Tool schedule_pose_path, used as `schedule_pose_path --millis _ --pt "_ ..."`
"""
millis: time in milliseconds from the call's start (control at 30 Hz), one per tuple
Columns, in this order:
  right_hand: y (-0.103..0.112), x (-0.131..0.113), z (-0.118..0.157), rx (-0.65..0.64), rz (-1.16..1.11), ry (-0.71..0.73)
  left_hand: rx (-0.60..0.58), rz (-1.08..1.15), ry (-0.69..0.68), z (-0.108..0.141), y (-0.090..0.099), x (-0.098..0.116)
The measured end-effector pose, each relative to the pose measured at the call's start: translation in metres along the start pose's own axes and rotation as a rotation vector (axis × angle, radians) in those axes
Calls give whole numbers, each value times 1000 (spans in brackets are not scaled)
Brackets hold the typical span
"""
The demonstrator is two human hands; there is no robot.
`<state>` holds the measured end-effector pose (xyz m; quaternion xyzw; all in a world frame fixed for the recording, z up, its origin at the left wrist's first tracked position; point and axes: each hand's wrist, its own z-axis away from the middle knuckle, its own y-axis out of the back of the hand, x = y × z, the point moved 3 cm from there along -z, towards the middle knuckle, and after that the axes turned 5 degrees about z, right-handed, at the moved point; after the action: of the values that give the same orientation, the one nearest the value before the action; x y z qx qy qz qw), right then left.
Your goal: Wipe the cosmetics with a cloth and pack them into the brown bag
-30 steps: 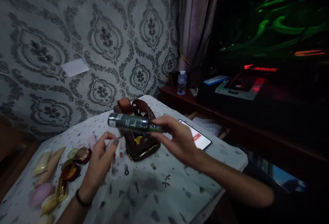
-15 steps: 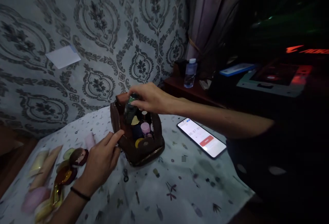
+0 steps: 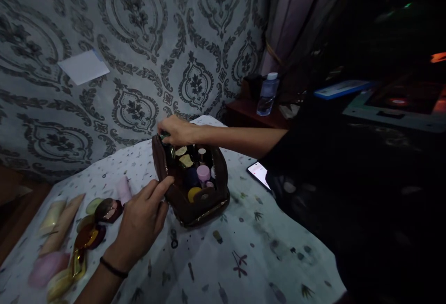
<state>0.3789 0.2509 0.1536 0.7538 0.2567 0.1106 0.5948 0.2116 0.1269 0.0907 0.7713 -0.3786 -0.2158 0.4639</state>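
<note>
A brown zip bag point(image 3: 219, 174) stands open on the patterned cloth, with a pink-lidded jar point(image 3: 203, 173), a yellow lid point(image 3: 193, 194) and several other small containers inside. My right hand point(image 3: 177, 131) reaches over its far left corner, fingers wrapped round a dark green bottle point(image 3: 170, 153) that is partly down inside the bag. My left hand point(image 3: 144, 215), with a black band at the wrist, touches the bag's near left edge with its fingertips; thumb and index finger are apart and nothing is in it.
Left of the bag lie several cosmetics, among them a dark red jar point(image 3: 108, 210), an amber jar point(image 3: 89, 236) and a pink item point(image 3: 49, 267). A phone point(image 3: 258, 174) is partly behind my right sleeve. A water bottle point(image 3: 267, 95) stands at the back on a red-brown surface point(image 3: 244, 111).
My right hand has moved left and lowered the green bottle against the bag's far left side. My right sleeve now covers most of the phone. The view has shifted slightly.
</note>
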Motion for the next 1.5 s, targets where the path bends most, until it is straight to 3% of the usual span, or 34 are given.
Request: schedule_pose_path --millis 167,433,633,833,1033,1500 --pt "-6 -3 0 -75 18 0 -12 11 3 0 1 1" --pt "-1 -15 18 -168 57 137 -37 39 25 1 0 1" --pt "8 -23 29 -280 79 148 -39 57 44 4 -2 -2" --pt "6 -29 34 -256 113 238 -43 64 30 3 -1 -1" --pt "-5 -25 33 -322 128 253 -48 60 31 4 -1 -2" --pt "11 -17 42 -219 45 121 -158 -36 127 1 3 4"
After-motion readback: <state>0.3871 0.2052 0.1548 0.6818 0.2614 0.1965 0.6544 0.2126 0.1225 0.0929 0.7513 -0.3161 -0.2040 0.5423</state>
